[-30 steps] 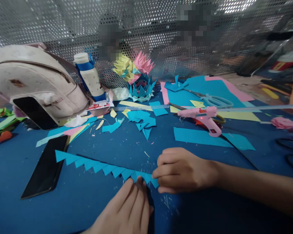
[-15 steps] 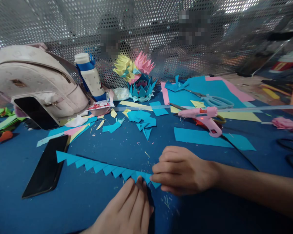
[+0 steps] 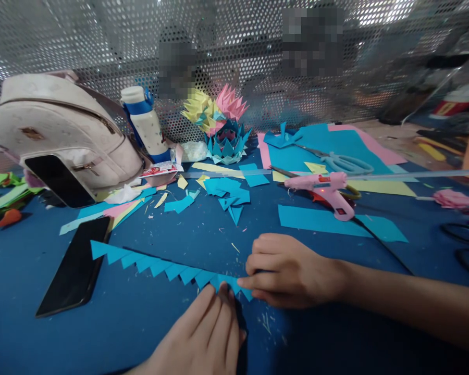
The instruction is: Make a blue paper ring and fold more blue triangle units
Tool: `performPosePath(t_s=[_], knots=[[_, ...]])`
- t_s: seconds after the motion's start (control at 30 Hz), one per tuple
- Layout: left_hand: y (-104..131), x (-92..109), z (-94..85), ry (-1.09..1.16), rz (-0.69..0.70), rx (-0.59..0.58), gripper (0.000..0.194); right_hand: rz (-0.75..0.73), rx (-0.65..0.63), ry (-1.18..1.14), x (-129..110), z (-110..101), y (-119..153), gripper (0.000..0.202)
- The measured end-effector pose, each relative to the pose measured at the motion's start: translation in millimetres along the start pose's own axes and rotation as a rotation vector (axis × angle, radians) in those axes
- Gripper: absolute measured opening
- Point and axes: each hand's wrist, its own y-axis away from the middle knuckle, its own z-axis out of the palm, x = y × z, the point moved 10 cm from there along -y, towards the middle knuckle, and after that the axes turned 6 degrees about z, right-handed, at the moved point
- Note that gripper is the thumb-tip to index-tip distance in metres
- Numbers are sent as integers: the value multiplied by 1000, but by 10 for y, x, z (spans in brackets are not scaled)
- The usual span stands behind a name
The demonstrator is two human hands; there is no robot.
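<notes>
A long blue paper strip with a zigzag lower edge of folded points (image 3: 156,265) slants across the blue table, its left tip by the edge of a black phone (image 3: 74,268). My left hand (image 3: 203,333) grips the strip's lower edge near its right part, thumb and fingers pressed together on the paper. At the strip's right end, my right hand (image 3: 289,271) has its fingers curled in, with the fingertips on the paper. The last point shows just under those fingers.
A pink glue gun (image 3: 332,190) with a lit red light rests beyond my right hand, its cord trailing right. Behind it lie blue scissors (image 3: 346,162). Blue paper scraps (image 3: 229,192), folded paper flowers (image 3: 226,138), a bottle (image 3: 146,127) and a backpack (image 3: 62,125) stand farther back.
My right hand's fingertips have shifted slightly left along the strip's right end. My left hand stays in place, and the other things have not moved.
</notes>
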Motion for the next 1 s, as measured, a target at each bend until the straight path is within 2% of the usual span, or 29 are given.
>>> performPosePath(t_s=[0.23,0.4,0.57,0.73,0.9,1.0], knots=[[9,13,-7,-9,-1,9,32,-12,-42,26,-25,25,-16,31],[20,0,4,7,-14,16,31,-44,35,-15,-44,-59,-7,26],[20,15,14,5,1,-1,31,-9,-13,-7,-8,-18,-21,31],[23,18,-3,15,-1,4,31,-4,43,-42,5,-101,-23,36],[24,28,14,-1,15,-4,29,29,-33,-42,36,-15,-37,41],[31,32,22,-6,10,-7,28,40,-22,-65,48,-18,-37,37]])
